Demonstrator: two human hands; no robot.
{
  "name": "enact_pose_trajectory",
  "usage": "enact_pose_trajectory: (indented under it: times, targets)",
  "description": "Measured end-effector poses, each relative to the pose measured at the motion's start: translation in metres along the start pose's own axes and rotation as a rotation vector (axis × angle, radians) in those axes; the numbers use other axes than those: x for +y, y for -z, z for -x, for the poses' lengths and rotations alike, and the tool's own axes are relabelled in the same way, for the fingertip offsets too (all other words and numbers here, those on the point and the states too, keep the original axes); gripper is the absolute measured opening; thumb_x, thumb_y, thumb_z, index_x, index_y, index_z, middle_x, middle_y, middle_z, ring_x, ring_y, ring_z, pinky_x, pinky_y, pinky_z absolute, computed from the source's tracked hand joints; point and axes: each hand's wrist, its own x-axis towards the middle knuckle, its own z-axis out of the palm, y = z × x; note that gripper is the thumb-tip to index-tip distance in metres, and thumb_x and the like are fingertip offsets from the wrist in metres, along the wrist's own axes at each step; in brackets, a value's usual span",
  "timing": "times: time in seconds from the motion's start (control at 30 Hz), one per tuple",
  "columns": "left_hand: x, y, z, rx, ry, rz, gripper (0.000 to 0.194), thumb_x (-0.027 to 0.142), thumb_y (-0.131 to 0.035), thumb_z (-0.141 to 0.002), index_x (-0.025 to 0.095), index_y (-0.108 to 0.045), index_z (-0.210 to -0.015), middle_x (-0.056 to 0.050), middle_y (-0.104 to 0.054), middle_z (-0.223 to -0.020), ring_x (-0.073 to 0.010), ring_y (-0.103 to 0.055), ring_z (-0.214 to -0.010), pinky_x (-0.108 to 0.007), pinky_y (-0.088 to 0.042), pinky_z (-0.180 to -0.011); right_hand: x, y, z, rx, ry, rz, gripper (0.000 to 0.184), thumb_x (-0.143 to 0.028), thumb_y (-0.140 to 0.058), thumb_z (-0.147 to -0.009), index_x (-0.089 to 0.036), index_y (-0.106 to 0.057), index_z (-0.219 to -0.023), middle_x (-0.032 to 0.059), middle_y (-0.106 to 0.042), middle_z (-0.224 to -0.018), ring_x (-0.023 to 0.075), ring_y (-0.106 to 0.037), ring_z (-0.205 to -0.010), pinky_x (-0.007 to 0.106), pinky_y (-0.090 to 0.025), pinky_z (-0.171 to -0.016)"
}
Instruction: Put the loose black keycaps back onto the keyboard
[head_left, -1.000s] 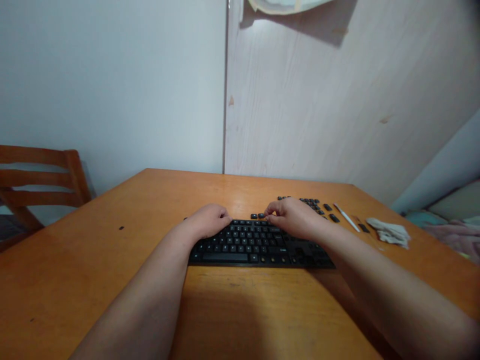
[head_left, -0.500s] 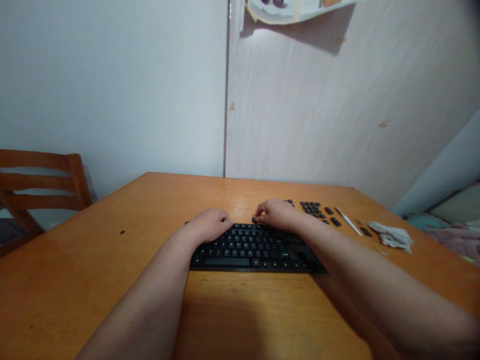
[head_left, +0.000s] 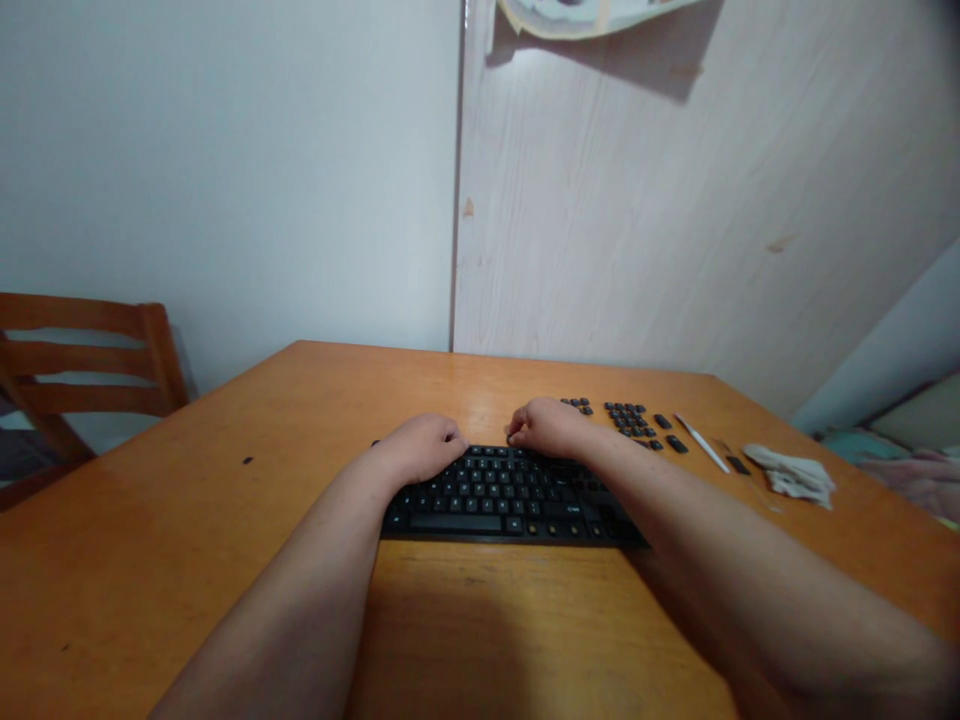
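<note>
A black keyboard [head_left: 480, 492] lies on the wooden table, with several keys off its lower right and right side. Over its left back part is my left hand [head_left: 424, 447], fingers curled down round the back edge and thumb near the top row. My right hand [head_left: 551, 428] is at the back edge, thumb and fingertips pinched on a small black keycap [head_left: 511, 438] that is mostly hidden. My right forearm covers the keyboard's right end. Loose black keycaps [head_left: 628, 420] lie in rows behind and right of the right hand.
To the right lie two larger keycaps [head_left: 676, 444], a white pen-like stick [head_left: 702, 443], a small brush with a dark end [head_left: 739, 465] and a crumpled pale cloth [head_left: 791, 475]. A small black piece [head_left: 247, 460] sits on the left. A wooden chair [head_left: 82, 360] stands beyond the left edge.
My right hand has moved left along the keyboard's back edge to the loose keycaps there and closed its fingertips on one. My left hand stays on the keyboard.
</note>
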Motion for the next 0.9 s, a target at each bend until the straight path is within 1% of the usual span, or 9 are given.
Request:
enact_pose_trajectory:
  times: [0.23,0.57,0.77,0.9]
  targets:
    - [0.0063,0.0038,0.0020,-0.017,0.000,-0.009,0.034,0.041,-0.045,-0.087,0.018,-0.063,-0.068,-0.005,-0.068,-0.076,-0.0176,-0.058,-0.070,-0.028,-0.037,-0.060,0.0012,-0.0020,-0.0018,0.007,-0.004,-0.025,0.019,-0.035,-0.070,-0.076,-0.030,-0.079,-0.092,0.0023,-0.077,-0.095,0.0220,-0.068,-0.089,0.028,-0.047,-0.069]
    - [-0.0021,-0.0017,-0.0010,-0.006,0.007,0.007,0.035,0.045,-0.046,-0.087,0.019,-0.066,-0.072,-0.006,-0.070,-0.079,-0.0182,-0.059,-0.073,-0.027,-0.039,-0.063,0.0029,-0.0016,-0.0041,-0.010,-0.018,-0.047,0.021,-0.035,-0.073,-0.074,-0.030,-0.079,-0.093,0.0020,-0.077,-0.096,0.0209,-0.068,-0.089,0.027,-0.048,-0.070]
    - [-0.0016,-0.0004,-0.0005,-0.001,-0.011,-0.004,0.035,0.044,-0.046,-0.087,0.019,-0.066,-0.073,-0.006,-0.070,-0.081,-0.0193,-0.060,-0.073,-0.028,-0.039,-0.062,0.0012,-0.0006,-0.0029,-0.011,-0.013,-0.059,0.018,-0.032,-0.071,-0.075,-0.027,-0.079,-0.090,0.0035,-0.076,-0.091,0.0209,-0.068,-0.087,0.027,-0.045,-0.067]
    - [0.0006,0.0009,0.0003,-0.003,-0.003,-0.023,0.035,0.044,-0.046,-0.088,0.019,-0.066,-0.073,-0.006,-0.071,-0.081,-0.0189,-0.060,-0.074,-0.027,-0.038,-0.062,-0.0005,0.0055,0.0028,0.014,-0.016,-0.078,0.019,-0.031,-0.071,-0.075,-0.025,-0.079,-0.091,0.0042,-0.075,-0.089,0.0196,-0.066,-0.081,0.026,-0.043,-0.064]
